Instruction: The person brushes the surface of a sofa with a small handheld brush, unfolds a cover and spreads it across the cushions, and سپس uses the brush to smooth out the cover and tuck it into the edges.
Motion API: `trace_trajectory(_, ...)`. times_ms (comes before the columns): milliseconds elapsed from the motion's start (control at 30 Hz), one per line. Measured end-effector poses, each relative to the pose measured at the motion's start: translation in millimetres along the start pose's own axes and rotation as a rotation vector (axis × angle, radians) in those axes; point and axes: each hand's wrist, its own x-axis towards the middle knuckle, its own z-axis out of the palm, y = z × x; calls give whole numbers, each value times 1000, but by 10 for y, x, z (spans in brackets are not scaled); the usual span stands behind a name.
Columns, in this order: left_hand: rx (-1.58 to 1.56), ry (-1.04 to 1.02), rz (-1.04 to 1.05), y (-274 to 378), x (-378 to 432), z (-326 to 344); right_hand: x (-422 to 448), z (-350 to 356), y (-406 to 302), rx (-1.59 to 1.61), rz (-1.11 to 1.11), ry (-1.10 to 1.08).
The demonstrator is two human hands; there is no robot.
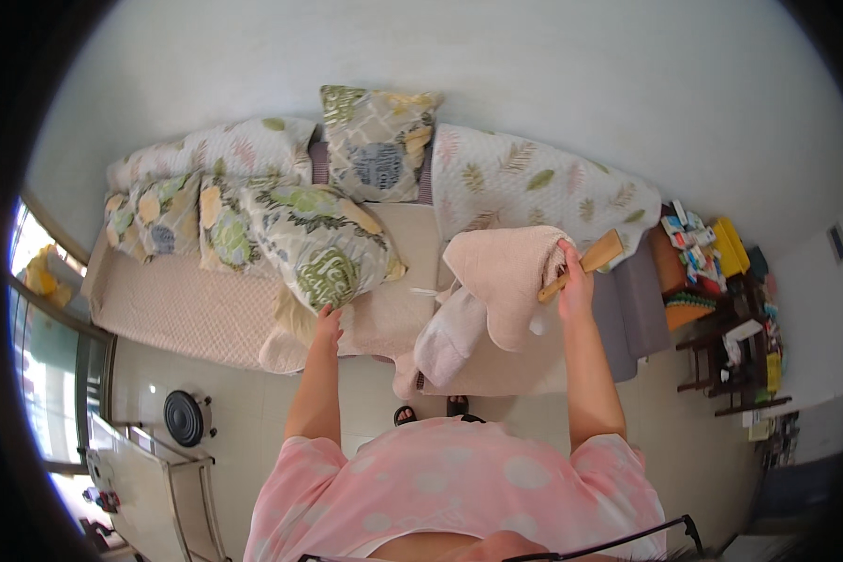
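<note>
My left hand (329,324) has its fingers on the lower corner of a large patterned cushion (323,239), which leans over the sofa seat with its corner pinched. In my right hand (576,284) are a flat wooden spatula (603,251) and the edge of a pink quilted sofa cover (506,274). The raised cover hangs in folds above the seat. Below it droops a pale, whitish fabric piece (451,337). Part of the spatula's handle is hidden behind my fingers.
The long sofa bears a pink quilted seat cover (175,302), more patterned cushions (379,151) and a leaf-print back cover (534,175). Its grey armrest (629,309) shows at right, near a cluttered side cabinet (674,267). A round black stool (184,418) and a metal-framed table (140,485) stand left.
</note>
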Motion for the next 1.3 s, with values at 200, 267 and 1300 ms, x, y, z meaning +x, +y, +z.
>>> trace_trajectory(200, 347, 119, 209, -252, 305, -113, -118, -363, 5, 41, -50, 86)
trace_trajectory(267, 415, 85, 122, -283, 38, 292, -199, -659, -11, 27, -30, 158)
trace_trajectory(1300, -24, -928, 60, -720, -3114, 5207, -1607, -3930, -1013, -394, 396, -274)
